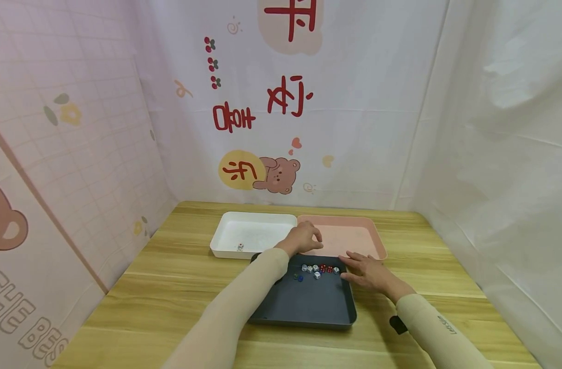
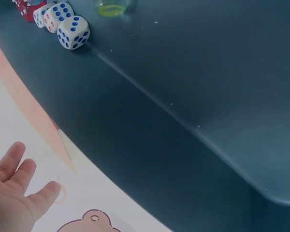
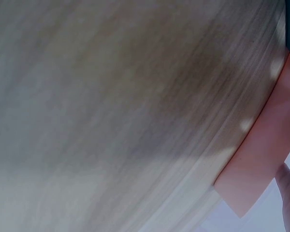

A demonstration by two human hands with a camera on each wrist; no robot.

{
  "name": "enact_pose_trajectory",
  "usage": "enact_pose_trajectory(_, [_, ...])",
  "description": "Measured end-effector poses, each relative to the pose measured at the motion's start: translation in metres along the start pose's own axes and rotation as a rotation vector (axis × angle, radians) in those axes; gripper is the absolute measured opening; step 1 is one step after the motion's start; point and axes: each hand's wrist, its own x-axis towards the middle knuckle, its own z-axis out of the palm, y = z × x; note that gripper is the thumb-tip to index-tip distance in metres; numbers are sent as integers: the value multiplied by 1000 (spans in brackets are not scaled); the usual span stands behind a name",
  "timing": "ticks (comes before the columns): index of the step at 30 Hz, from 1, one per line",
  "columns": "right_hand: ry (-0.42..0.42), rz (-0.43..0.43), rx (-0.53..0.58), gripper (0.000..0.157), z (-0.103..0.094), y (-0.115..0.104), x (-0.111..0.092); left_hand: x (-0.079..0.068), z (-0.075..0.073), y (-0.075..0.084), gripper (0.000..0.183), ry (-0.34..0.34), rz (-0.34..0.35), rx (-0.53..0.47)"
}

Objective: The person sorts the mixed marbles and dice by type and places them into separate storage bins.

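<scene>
A dark grey tray (image 1: 304,302) lies on the table, with a loose row of white dice (image 1: 310,268) and red dice (image 1: 326,268) along its far side. Closer in sit a white die (image 1: 317,275) and a blue die (image 1: 300,278). My left hand (image 1: 304,238) hovers over the near left part of the pink tray (image 1: 350,236), fingers loosely bent, nothing visible in them. Its spread fingers also show in the left wrist view, beyond the dark tray's rim. At the dark tray's far right corner, my right hand (image 1: 368,272) has extended fingers at the rim; exact contact is unclear.
A white tray (image 1: 262,230) stands at the back left, with small white dice (image 1: 240,247) near its front wall. The pink tray adjoins it on the right. Printed cloth (image 1: 355,102) hangs behind the wooden table (image 1: 147,307) and on both sides.
</scene>
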Motion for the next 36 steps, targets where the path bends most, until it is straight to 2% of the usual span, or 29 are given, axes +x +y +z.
enact_pose_trajectory(17, [-4,7,-6,65,-1,0,1,0,-3,-5,15,-2,7,-7])
enact_pose_trajectory(24, [-5,1,-11,64,-2,-1,0,-2,-4,-7,14,2,13,-39])
enact_pose_trajectory(36, [-1,-3,-4,63,-1,-1,-1,-8,-1,-10,16,-6,79,-30])
